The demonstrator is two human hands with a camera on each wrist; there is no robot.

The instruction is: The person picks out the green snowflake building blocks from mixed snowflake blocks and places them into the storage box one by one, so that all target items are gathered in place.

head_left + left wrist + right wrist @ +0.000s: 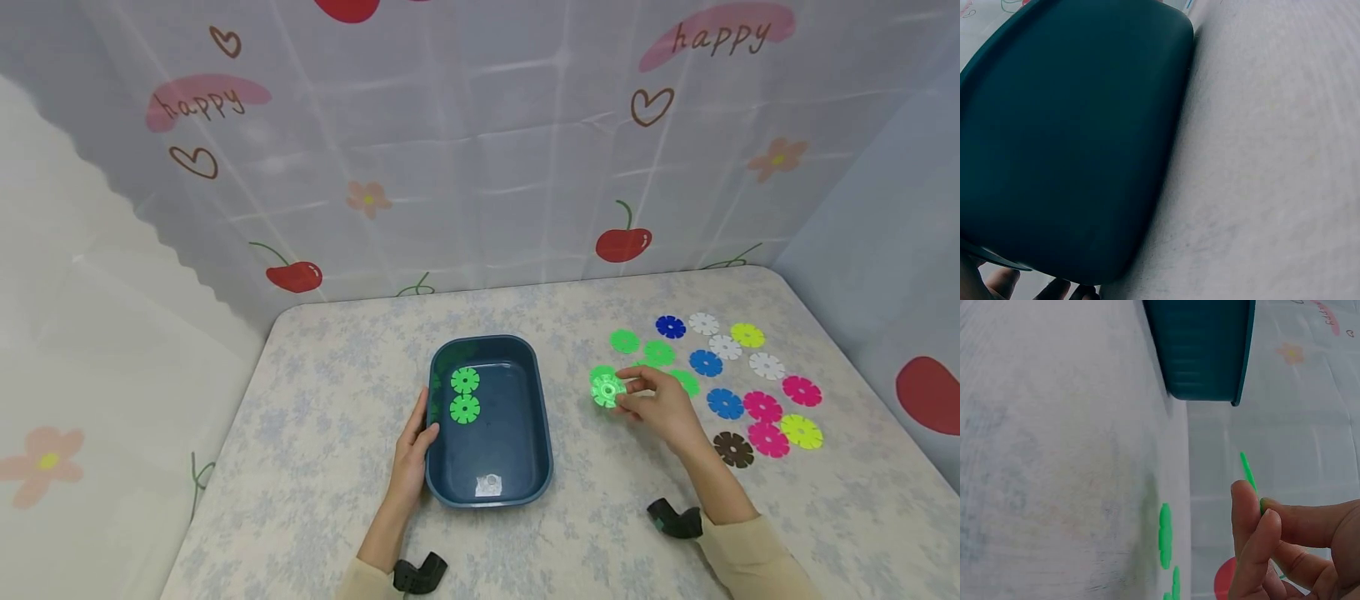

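Observation:
A dark blue rectangular plastic basin (491, 492) stands on the table, with two green notched discs (465, 409) lying inside it near its left wall. My left hand (408, 458) holds the basin's left side, thumb over the rim and fingers along the outer wall. In the left wrist view the basin's wall (1079, 137) fills much of the picture. My right hand (660, 408) pinches a green notched disc (606, 390) between thumb and fingertips, right of the basin. Seen edge-on in the right wrist view, that disc (1247, 469) is raised above the tabletop.
Several more green discs (659, 352) lie around and behind the right hand. Farther right are blue (706, 363), white (767, 366), pink (768, 438), yellow (802, 432) and brown (732, 449) discs. A printed curtain (480, 167) hangs along the table's far edge.

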